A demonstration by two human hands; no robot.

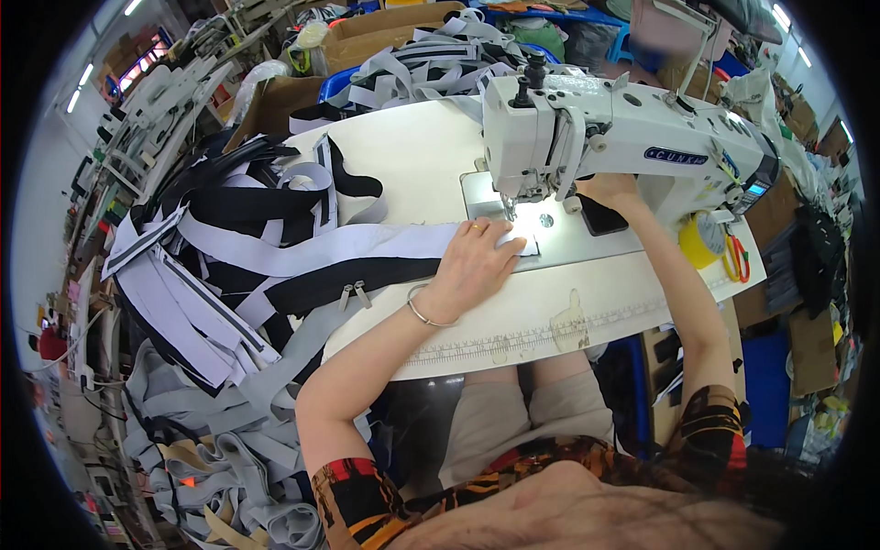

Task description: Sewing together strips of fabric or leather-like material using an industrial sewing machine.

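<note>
My left hand, with a ring and a bangle, lies over the end of a long white fabric strip just left of the needle. Its bent fingers are close together and press the strip to the machine bed. A black strip runs along the near side of the white one. The white sewing machine has its lamp lit over the needle area. My right hand reaches behind the machine head, its fingers hidden there. Beside its wrist lies a dark phone-like slab.
A heap of black and white strips covers the table's left end. Grey strips hang or pile below it. A yellow thread cone and orange-handled scissors are at the right end. Behind stands a blue bin full of strips.
</note>
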